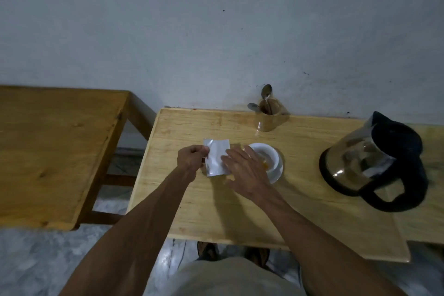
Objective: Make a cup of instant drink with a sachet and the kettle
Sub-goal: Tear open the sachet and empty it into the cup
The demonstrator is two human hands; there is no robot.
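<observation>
A silver sachet lies flat near the middle of the light wooden table. My left hand pinches its left edge. My right hand rests with spread fingers on its right edge, partly covering the white cup just to the right. The cup stands on a white saucer and has some orange powder inside. A glass kettle with a black lid, base and handle stands at the right of the table.
A wooden holder with two spoons stands at the table's back edge by the grey wall. A darker wooden table is to the left, across a gap. The floor below is pale and marbled.
</observation>
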